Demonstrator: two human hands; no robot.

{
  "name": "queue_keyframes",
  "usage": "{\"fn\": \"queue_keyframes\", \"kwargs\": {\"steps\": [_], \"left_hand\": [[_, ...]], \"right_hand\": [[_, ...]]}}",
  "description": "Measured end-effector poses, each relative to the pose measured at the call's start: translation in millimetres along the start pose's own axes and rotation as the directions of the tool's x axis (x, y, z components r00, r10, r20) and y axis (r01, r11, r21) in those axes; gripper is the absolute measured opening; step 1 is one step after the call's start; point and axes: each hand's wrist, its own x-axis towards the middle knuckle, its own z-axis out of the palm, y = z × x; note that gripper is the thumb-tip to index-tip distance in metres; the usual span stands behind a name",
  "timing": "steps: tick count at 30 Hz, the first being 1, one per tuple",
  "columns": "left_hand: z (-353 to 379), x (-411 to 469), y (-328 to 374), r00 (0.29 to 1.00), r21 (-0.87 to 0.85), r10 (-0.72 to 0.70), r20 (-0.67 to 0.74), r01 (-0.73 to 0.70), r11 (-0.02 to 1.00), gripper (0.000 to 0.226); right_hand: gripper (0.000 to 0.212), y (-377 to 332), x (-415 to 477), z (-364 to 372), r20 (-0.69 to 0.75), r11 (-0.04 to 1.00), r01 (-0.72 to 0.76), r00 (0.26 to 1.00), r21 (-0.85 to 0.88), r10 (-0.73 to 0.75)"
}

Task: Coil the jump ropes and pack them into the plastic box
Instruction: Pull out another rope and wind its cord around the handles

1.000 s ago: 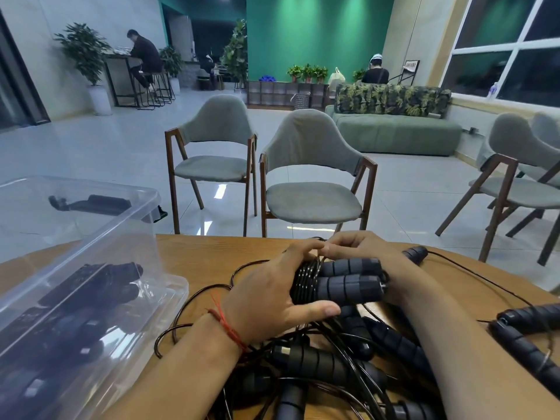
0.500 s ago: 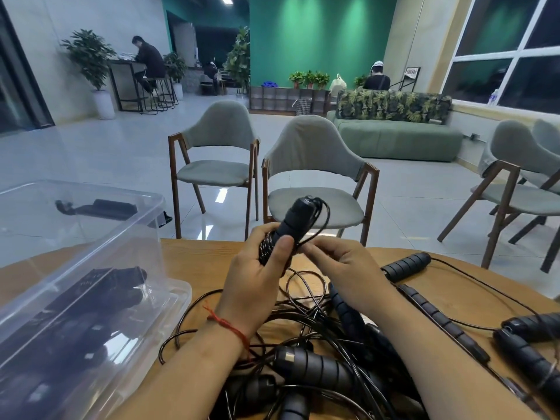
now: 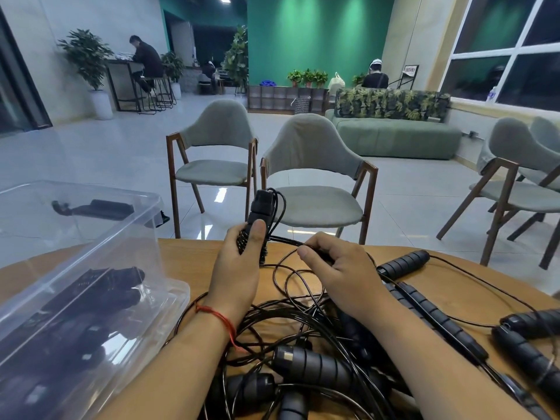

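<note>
My left hand [image 3: 239, 268] grips a pair of black jump-rope handles [image 3: 261, 210] held upright, with cord wound round their lower part. My right hand [image 3: 339, 268] pinches that rope's thin black cord [image 3: 288, 241], pulled taut between the two hands. Below my forearms lies a tangle of black cords and ribbed handles [image 3: 312, 365] on the round wooden table [image 3: 188, 256]. The clear plastic box [image 3: 91, 268] stands tilted at the left, with several coiled black ropes inside.
More ribbed handles [image 3: 403, 263] lie to the right, with another pair [image 3: 527, 341] near the table's right edge. Two grey chairs [image 3: 312, 177] stand just beyond the table's far edge. People sit far back in the room.
My left hand lifted the handles from lying flat on the pile to upright. My right hand let go of them, took the cord and drew it out to the right.
</note>
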Motion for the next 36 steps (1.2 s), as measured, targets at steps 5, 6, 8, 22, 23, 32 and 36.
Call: {"fn": "queue_keyframes", "kwargs": {"steps": [5,6,8,22,23,32,36], "left_hand": [[-4.2,2.7,3.7,0.97,-0.336,-0.215,0.114,0.241,0.911,0.046],[-4.3,2.6,3.4,0.964,-0.355,-0.234,0.124,0.263,0.897,0.041],[-3.3,2.5,3.2,0.959,-0.352,-0.26,0.113,0.284,0.892,0.031],[-0.1,0.5,-2.3,0.987,0.014,-0.15,0.056,0.149,0.989,0.026],[0.5,-1.1,-2.2,0.992,0.096,-0.115,0.046,0.11,0.989,0.027],[4.3,-14.4,2.1,0.99,0.44,0.065,0.127,-0.114,0.891,0.048],[2.8,-14.8,0.7,0.988,0.565,0.072,0.135,-0.136,0.814,0.047]], "right_hand": [[0.02,0.3,-0.6,-0.1,-0.026,0.998,-0.007,1.0,0.055,0.009],[0.02,0.5,-0.5,-0.1,-0.028,0.998,-0.006,1.0,0.063,0.007],[0.019,0.8,-0.9,-0.4,-0.033,0.998,0.006,0.999,0.059,-0.004],[0.021,-5.2,-4.2,7.3,0.031,0.976,0.193,0.981,-0.103,-0.191],[0.022,-5.6,-4.0,8.8,0.042,0.966,0.219,0.976,-0.135,-0.215],[0.031,-4.9,-2.6,8.0,0.005,0.954,0.248,0.968,-0.171,-0.251],[0.037,-4.5,-3.3,10.1,0.028,0.962,0.229,0.973,-0.148,-0.227]]}}
